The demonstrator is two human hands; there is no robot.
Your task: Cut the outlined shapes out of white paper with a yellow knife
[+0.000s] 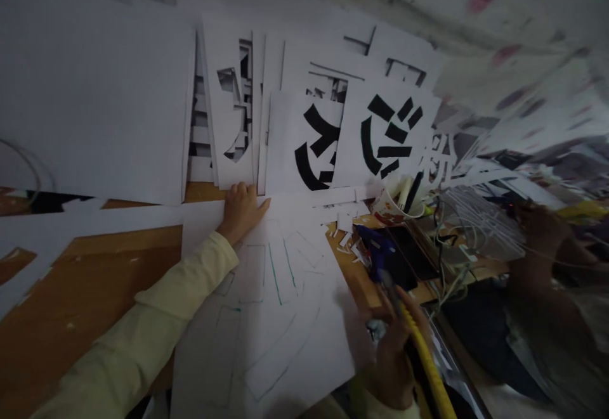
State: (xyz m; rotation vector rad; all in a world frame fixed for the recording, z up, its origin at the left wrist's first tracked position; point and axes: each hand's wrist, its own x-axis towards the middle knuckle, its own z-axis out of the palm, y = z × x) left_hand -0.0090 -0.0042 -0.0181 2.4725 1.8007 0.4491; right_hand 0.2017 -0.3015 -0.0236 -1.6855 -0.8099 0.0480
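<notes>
A large white sheet point(280, 368) with drawn outlines in pencil and green marker lies before me. My left hand point(240, 211) rests on its far edge, thumb spread to the right and fingers bent over the edge. My right hand point(397, 343) is closed around a yellow and black utility knife point(428, 368), held right of the sheet, its metal end pointing up and away. The hand is slightly blurred. Just beyond it lie a blue tool point(375, 248), perhaps a glue gun, and a dark flat phone-like device point(413, 254).
Cut white boards with black character shapes point(385, 134) lean at the back. A large blank board point(95, 96) stands left. A paper cup point(394, 206) holds pens, near paper scraps point(352, 238) and cables point(451, 279). Another person's hand point(542, 235) is at the right.
</notes>
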